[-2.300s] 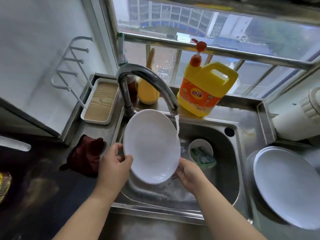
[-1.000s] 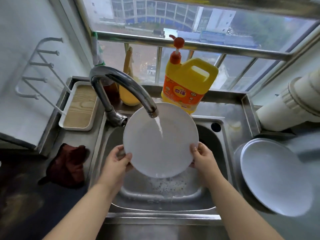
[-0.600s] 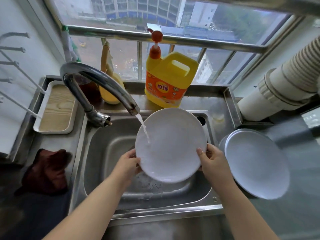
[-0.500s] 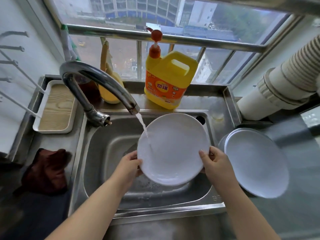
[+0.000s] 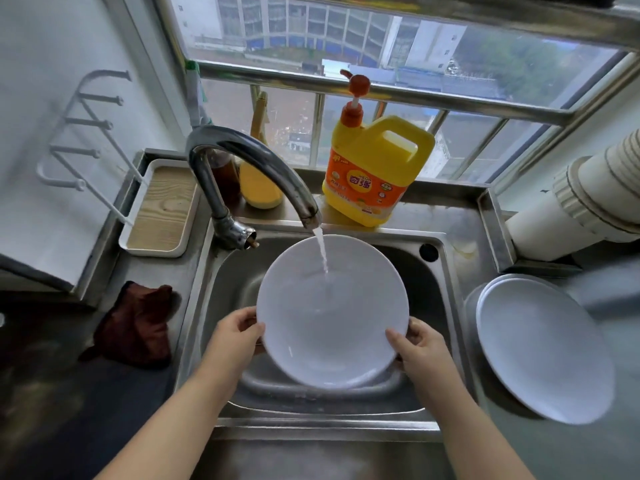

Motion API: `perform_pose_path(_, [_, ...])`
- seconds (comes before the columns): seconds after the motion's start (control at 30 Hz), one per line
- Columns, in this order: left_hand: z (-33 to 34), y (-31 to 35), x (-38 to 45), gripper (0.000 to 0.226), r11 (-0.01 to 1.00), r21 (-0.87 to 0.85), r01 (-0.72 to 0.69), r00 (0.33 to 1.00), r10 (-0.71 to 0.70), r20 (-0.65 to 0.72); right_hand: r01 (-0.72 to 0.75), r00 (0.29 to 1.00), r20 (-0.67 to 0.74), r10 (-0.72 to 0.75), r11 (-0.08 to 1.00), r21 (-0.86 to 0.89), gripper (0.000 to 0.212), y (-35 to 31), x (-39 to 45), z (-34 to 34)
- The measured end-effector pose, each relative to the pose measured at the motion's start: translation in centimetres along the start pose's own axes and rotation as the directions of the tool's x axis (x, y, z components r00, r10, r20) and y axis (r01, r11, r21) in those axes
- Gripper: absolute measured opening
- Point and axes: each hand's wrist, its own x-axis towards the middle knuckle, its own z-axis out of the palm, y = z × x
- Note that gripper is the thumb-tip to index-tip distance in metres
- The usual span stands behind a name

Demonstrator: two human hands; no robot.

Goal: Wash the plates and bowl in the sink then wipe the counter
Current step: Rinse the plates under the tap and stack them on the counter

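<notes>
Two hands, left hand at 8 o'clock, right hand at 4, fingers gripping one white plate under running faucet; two stacked plates on desk at 3.

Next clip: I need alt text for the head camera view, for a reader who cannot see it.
Two hands, left hand and right hand, hold a white plate by its edges over a steel sink, under the running faucet. Other white plates lie stacked on the counter to the right; a yellow dish soap jug stands behind the sink, and a dark red cloth lies to the left.
</notes>
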Motion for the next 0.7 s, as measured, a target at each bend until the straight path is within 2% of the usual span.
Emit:
perform_pose_path(0.1, [-1.4, -0.7, 0.3, 0.03, 0.997, 0.057, 0.05, 0.999, -0.051, 0.013, 0.119, 0.993, 0.016, -0.118, 0.989, -0.086, 0.012, -0.6, 0.3, 1.3])
perform_pose_path(0.2, [-2.3, -1.1, 1.0, 0.036, 0.989, 0.142, 0.048, 0.998, -0.043, -0.035, 0.316, 0.948, 0.068, -0.31, 0.902, -0.293, 0.019, -1.2, 0.8, 2.1])
perform_pose_path(0.27, [-2.1, -0.7, 1.1, 0.027, 0.997, 0.04, 0.065, 0.998, -0.064, -0.026, 0.408, 0.91, 0.117, -0.397, 0.819, -0.404, 0.018, -1.5, 0.8, 2.6])
perform_pose_path(0.33, [-1.4, 0.4, 0.9, 0.017, 0.981, -0.156, 0.114, 0.993, -0.109, 0.039, 0.51, 0.841, 0.143, -0.521, 0.678, -0.529, 0.022, -1.6, 0.7, 3.0])
perform_pose_path(0.43, [-0.1, 2.2, 0.2, 0.027, 0.892, -0.405, 0.201, 0.977, -0.156, 0.143, 0.62, 0.694, 0.217, -0.686, 0.416, -0.666, 0.03, -1.3, 0.8, 3.3])
perform_pose_path(0.53, [1.0, 3.5, -0.1, 0.032, 0.787, -0.54, 0.297, 0.953, -0.213, 0.213, 0.664, 0.566, 0.286, -0.773, 0.222, -0.714, 0.039, -0.7, 0.5, 3.1])
perform_pose_path(0.63, [1.9, 4.0, 0.0, 0.025, 0.708, -0.617, 0.343, 0.939, -0.243, 0.243, 0.657, 0.466, 0.289, -0.836, 0.108, -0.746, 0.045, 0.2, 0.1, 2.4])
perform_pose_path(0.7, [2.4, 3.9, 0.0, 0.025, 0.702, -0.618, 0.354, 0.935, -0.253, 0.249, 0.665, 0.459, 0.275, -0.845, 0.122, -0.737, 0.047, 0.7, 0.0, 1.8])
